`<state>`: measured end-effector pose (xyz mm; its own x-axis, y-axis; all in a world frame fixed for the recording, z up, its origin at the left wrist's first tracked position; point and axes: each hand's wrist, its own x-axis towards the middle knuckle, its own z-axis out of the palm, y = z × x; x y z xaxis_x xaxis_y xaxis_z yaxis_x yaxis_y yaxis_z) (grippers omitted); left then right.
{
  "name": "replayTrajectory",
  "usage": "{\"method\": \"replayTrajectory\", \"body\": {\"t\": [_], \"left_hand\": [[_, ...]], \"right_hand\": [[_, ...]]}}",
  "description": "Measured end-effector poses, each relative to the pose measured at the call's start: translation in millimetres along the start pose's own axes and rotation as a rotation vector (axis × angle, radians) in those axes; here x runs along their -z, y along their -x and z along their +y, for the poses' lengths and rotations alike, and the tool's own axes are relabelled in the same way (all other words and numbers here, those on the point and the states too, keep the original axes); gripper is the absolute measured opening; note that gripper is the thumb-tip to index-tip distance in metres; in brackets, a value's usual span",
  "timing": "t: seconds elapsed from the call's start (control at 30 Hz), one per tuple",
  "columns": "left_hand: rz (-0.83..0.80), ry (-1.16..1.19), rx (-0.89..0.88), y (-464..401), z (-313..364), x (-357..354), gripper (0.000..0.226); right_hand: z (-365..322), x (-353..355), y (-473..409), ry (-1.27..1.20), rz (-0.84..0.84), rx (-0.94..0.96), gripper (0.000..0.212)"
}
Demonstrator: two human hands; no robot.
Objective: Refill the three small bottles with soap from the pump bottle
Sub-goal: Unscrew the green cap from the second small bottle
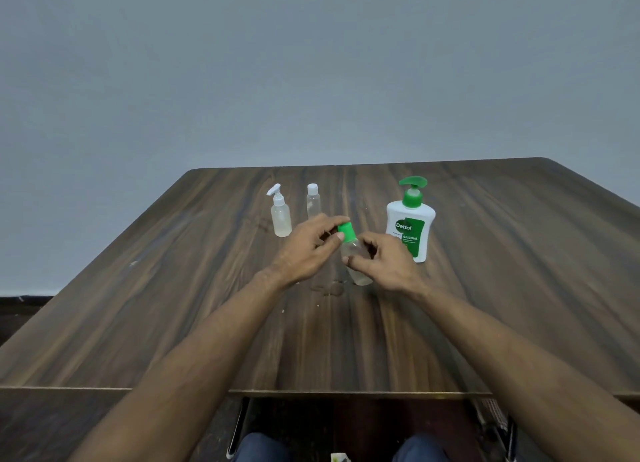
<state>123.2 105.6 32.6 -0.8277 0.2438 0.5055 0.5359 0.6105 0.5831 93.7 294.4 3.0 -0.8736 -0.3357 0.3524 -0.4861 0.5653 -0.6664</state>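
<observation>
While the left hand (308,243) pinches the green screw cap (346,231) of a small clear plastic bottle (354,258), the right hand (384,266) curls around its body, tilted over the dark wood-grain tabletop (519,288). Whether the cap is coming off or going on I cannot tell. Beyond the left hand stand a clear spray-top bottle (280,214) and a slim white-capped bottle (312,202), both capped; just beyond the right hand stands the white, green-pump soap bottle (411,219). Most refilling looks left.

Dark wood-grain table (173,323), plain grey wall (311,63) behind, dark floor (20,309)
</observation>
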Motion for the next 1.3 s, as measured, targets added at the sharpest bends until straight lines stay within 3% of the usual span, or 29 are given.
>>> {"method": "replayTrajectory", "body": {"t": [0.1, 0.23, 0.33, 0.43, 0.5, 0.57, 0.6, 0.7, 0.8, 0.9, 1.03, 1.2, 1.3], "left_hand": [[-0.147, -0.038, -0.027, -3, 4, 4, 0.031], [-0.316, -0.263, -0.108, -7, 7, 13, 0.028], [-0.273, -0.373, -0.093, -9, 7, 13, 0.037], [-0.158, -0.297, 0.150, -10, 8, 9, 0.061], [-0.187, -0.187, 0.389, -10, 8, 7, 0.078], [-0.184, -0.034, 0.505, -8, 7, 9, 0.084], [-0.172, 0.052, 0.498, -7, 6, 10, 0.080], [-0.198, 0.266, 0.294, -2, 3, 13, 0.035], [-0.249, 0.192, 0.153, -5, 1, 12, 0.036], [-0.205, 0.144, 0.221, -8, 4, 8, 0.015], [-0.133, 0.043, 0.368, -10, 4, 4, 0.062], [-0.262, 0.182, 0.256, -7, 1, 3, 0.043], [-0.196, 0.140, 0.232, -8, 5, -2, 0.029]], "right_hand": [[0, 5, 5, -0.038, -0.040, 0.023, 0.028], [-2, 13, 9, -0.050, -0.160, 0.075, 0.033], [-5, 13, 12, 0.062, -0.122, 0.123, 0.037], [-8, 8, 14, 0.266, -0.057, 0.181, 0.030], [-7, 8, 15, 0.355, -0.040, 0.184, 0.029], [-3, 11, 15, 0.350, -0.031, 0.140, 0.030], [0, 12, 15, 0.337, -0.029, 0.110, 0.030], [6, 16, 16, 0.313, -0.042, 0.052, 0.027], [6, 18, 18, 0.272, -0.051, 0.031, 0.023], [4, 16, 20, 0.271, -0.068, 0.036, 0.022], [5, 15, 20, 0.274, -0.059, 0.036, 0.024], [6, 17, 20, 0.217, -0.054, 0.039, 0.023], [9, 18, 21, 0.187, -0.053, 0.031, 0.021]]}}
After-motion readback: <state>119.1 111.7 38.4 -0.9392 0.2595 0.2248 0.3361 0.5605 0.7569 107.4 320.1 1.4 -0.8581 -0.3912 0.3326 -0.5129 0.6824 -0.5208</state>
